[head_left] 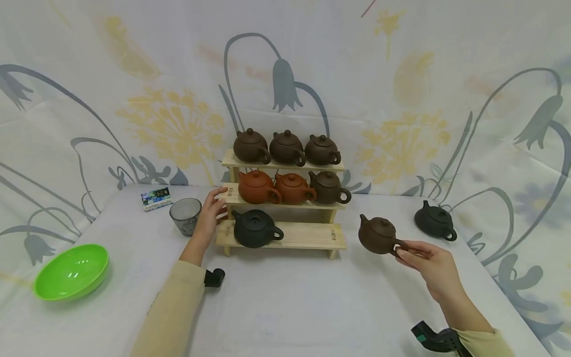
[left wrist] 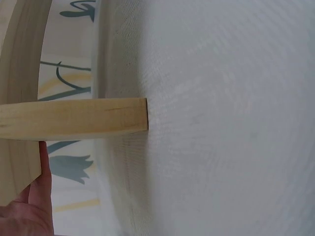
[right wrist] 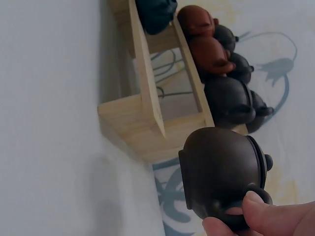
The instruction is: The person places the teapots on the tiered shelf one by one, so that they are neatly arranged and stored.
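Note:
My right hand pinches the handle of a brown clay teapot, holding it to the right of a three-tier wooden stand. In the right wrist view, thumb and fingers close around that handle. At the stand's left end, my left hand grips the edge by the middle shelf; the left wrist view shows its fingers against the wood, partly hidden. Three dark brown teapots line the top shelf. Two reddish teapots and a dark brown teapot share the middle one. A black teapot sits bottom left.
Another black teapot stands on the table at far right. Left of the stand are a grey glass cup and a small patterned box. Nearer on the left lies a bright green bowl. A printed cloth hangs behind.

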The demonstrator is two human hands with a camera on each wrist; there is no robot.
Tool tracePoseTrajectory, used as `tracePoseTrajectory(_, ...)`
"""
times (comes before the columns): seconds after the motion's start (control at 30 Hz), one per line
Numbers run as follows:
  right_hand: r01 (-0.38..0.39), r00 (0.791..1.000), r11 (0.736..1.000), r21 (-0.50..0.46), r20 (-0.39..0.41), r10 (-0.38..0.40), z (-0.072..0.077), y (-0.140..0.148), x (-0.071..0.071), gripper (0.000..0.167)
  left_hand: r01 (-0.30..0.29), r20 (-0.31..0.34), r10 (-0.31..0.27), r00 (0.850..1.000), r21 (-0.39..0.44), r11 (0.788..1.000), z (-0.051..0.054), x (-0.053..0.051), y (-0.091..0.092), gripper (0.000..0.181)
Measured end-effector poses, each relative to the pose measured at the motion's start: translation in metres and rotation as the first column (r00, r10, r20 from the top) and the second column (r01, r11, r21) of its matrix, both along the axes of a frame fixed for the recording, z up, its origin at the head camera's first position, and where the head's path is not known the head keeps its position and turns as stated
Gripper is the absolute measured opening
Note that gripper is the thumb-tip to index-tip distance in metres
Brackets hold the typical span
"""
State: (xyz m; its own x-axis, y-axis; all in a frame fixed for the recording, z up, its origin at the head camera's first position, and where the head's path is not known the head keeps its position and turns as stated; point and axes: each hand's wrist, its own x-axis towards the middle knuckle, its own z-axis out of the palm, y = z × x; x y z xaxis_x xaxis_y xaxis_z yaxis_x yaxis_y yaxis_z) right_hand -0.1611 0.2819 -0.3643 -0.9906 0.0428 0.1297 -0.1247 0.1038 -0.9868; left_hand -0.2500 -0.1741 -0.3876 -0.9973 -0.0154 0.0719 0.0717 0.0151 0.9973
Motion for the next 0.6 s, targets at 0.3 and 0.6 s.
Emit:
tracePoseTrajectory(0.3, -0.025, 0.999, 0.985, 0.169, 0.042, 0.019, 0.006, -0.03, 0.0, 0.035, -0.004, -0.003, 0.004, 1.0, 0.009, 1.0, 0.0, 0.0, 0.001, 0.041)
tracePoseTrajectory(0.6, -0.071, 0.995, 0.99, 0.12, 0.084, 0.061, 0.005, -0.059, -0.006, 0.033, -0.007, 0.003, 0.007, 1.0, 0.004, 1.0, 0.0, -0.001, 0.0, 0.042)
